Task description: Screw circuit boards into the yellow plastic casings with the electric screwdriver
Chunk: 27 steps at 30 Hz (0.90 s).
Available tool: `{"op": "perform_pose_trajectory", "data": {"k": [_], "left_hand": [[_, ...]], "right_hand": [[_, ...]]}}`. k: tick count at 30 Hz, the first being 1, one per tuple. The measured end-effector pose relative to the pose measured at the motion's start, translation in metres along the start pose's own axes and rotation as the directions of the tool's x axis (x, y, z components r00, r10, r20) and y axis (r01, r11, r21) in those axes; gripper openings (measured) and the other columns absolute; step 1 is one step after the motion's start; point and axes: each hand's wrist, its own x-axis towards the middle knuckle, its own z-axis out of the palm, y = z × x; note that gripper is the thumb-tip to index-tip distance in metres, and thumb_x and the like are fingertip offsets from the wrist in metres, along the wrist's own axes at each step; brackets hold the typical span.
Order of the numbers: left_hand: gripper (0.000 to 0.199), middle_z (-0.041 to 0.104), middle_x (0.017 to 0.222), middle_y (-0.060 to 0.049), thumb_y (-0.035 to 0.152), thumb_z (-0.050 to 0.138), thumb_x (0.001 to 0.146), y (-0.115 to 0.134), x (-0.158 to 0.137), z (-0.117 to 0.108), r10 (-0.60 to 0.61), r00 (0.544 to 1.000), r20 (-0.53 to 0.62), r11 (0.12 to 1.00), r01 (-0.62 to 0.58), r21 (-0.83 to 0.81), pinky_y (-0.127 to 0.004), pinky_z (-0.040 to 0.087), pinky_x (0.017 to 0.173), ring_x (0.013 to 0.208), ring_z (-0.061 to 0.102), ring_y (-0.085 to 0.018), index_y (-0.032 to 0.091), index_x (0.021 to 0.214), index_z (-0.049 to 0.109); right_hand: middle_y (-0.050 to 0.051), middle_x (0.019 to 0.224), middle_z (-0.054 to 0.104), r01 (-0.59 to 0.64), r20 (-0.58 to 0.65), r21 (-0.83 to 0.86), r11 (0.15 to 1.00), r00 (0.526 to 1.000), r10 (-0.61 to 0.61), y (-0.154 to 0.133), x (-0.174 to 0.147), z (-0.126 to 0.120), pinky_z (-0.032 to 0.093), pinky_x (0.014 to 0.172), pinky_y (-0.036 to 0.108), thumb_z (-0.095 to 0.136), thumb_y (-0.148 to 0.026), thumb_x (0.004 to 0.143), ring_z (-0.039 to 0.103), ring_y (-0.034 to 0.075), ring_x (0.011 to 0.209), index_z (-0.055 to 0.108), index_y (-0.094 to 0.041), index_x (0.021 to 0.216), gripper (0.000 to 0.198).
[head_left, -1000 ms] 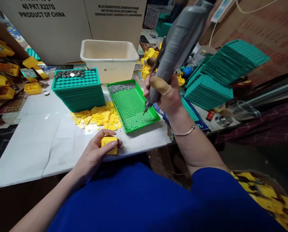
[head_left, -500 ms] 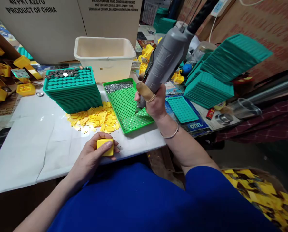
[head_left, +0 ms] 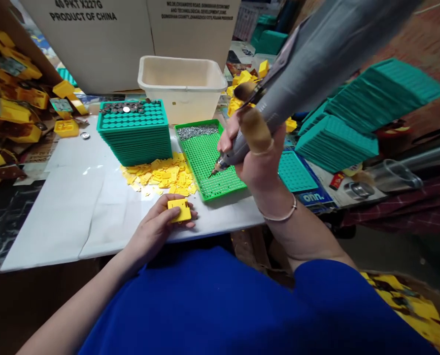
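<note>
My left hand [head_left: 164,215] is closed around a small yellow plastic case [head_left: 180,211] near the table's front edge, its thumb lying on the face of the case. My right hand [head_left: 258,153] grips a grey electric screwdriver [head_left: 297,74], with a tan finger cover on one finger. The tool tilts down to the left, and its bit is over the green perforated tray [head_left: 206,193]. Small metal screws [head_left: 197,131] fill the far end of that tray. Between the tray and the teal stack lies a heap of flat yellow plastic pieces [head_left: 160,176].
A stack of teal trays [head_left: 134,143] bears dark round parts. Behind are a whitish plastic bin [head_left: 183,98] and a large carton [head_left: 94,49]. More teal trays [head_left: 338,143] stand right, by a clear cup [head_left: 397,175]. Yellow housings [head_left: 13,108] pile up left.
The screwdriver has tilted further over and come nearer the camera, its bit still over the green tray. The yellow case has turned in my left hand. The whole view has shifted.
</note>
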Motion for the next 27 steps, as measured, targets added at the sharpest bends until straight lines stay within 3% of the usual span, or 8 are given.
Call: {"op": "perform_pose_trajectory", "data": {"k": [5, 9, 12, 16, 22, 25, 27], "left_hand": [[0.026, 0.069, 0.094, -0.005, 0.02, 0.066, 0.08, -0.002, 0.001, -0.002, -0.001, 1.0, 0.008, 0.999, 0.001, -0.035, -0.034, 0.056, 0.074, 0.091, 0.07, -0.023, 0.018, 0.104, 0.055], [0.023, 0.07, 0.094, -0.006, 0.02, 0.065, 0.081, -0.003, 0.002, -0.004, 0.005, 0.999, 0.036, 0.999, -0.003, -0.041, -0.034, 0.057, 0.075, 0.091, 0.07, -0.023, 0.017, 0.102, 0.055], [0.025, 0.07, 0.096, -0.008, 0.02, 0.065, 0.081, -0.003, 0.002, -0.006, 0.011, 0.999, 0.05, 0.999, -0.009, -0.041, -0.034, 0.057, 0.073, 0.092, 0.07, -0.023, 0.017, 0.104, 0.056], [0.027, 0.07, 0.099, -0.008, 0.02, 0.066, 0.081, -0.002, 0.002, -0.005, 0.002, 0.999, 0.043, 0.999, 0.0, -0.043, -0.033, 0.057, 0.072, 0.092, 0.07, -0.023, 0.016, 0.105, 0.056], [0.026, 0.07, 0.095, -0.007, 0.021, 0.066, 0.08, -0.002, 0.003, -0.004, 0.012, 0.998, 0.056, 0.999, -0.01, -0.033, -0.033, 0.057, 0.071, 0.09, 0.069, -0.023, 0.016, 0.104, 0.057], [0.024, 0.07, 0.094, -0.006, 0.021, 0.066, 0.081, -0.004, 0.003, -0.005, 0.033, 0.997, 0.068, 0.999, -0.031, -0.02, -0.032, 0.057, 0.07, 0.087, 0.069, -0.021, 0.016, 0.102, 0.058], [0.022, 0.071, 0.092, -0.006, 0.022, 0.065, 0.081, -0.004, 0.003, -0.006, 0.043, 0.996, 0.078, 0.999, -0.043, 0.0, -0.031, 0.056, 0.069, 0.084, 0.069, -0.02, 0.016, 0.102, 0.058]], "right_hand": [[-0.005, 0.061, 0.049, -0.128, 0.115, 0.135, 0.982, 0.987, 0.113, -0.021, -0.029, 0.034, 0.051, 0.054, 0.033, 0.056, -0.066, 0.077, 0.056, 0.016, 0.052, 0.042, -0.029, 0.086, 0.041], [-0.006, 0.063, 0.053, -0.103, 0.189, 0.365, 0.925, 0.981, 0.035, -0.012, -0.039, 0.042, 0.049, 0.052, 0.03, 0.065, -0.052, 0.077, 0.052, 0.012, 0.049, 0.05, -0.028, 0.082, 0.029], [-0.005, 0.06, 0.053, -0.087, 0.157, 0.282, 0.956, 0.987, 0.043, -0.006, -0.039, 0.041, 0.048, 0.053, 0.031, 0.064, -0.06, 0.076, 0.051, 0.013, 0.049, 0.049, -0.029, 0.079, 0.035], [-0.003, 0.059, 0.052, -0.168, 0.163, 0.138, 0.976, 0.976, 0.145, -0.004, -0.038, 0.04, 0.05, 0.053, 0.035, 0.055, -0.073, 0.073, 0.053, 0.017, 0.051, 0.044, -0.029, 0.076, 0.045], [-0.006, 0.057, 0.052, -0.144, 0.204, 0.304, 0.942, 0.975, 0.083, -0.006, -0.038, 0.041, 0.049, 0.053, 0.029, 0.069, -0.061, 0.073, 0.051, 0.011, 0.047, 0.052, -0.027, 0.073, 0.038], [-0.003, 0.062, 0.055, -0.195, 0.225, 0.169, 0.966, 0.962, 0.155, -0.005, -0.04, 0.04, 0.049, 0.049, 0.031, 0.054, -0.075, 0.074, 0.054, 0.014, 0.049, 0.05, -0.027, 0.077, 0.048], [0.0, 0.07, 0.059, -0.176, 0.234, -0.027, 0.984, 0.956, 0.178, -0.004, -0.042, 0.041, 0.049, 0.047, 0.031, 0.042, -0.077, 0.078, 0.058, 0.016, 0.054, 0.049, -0.028, 0.086, 0.05]]}}
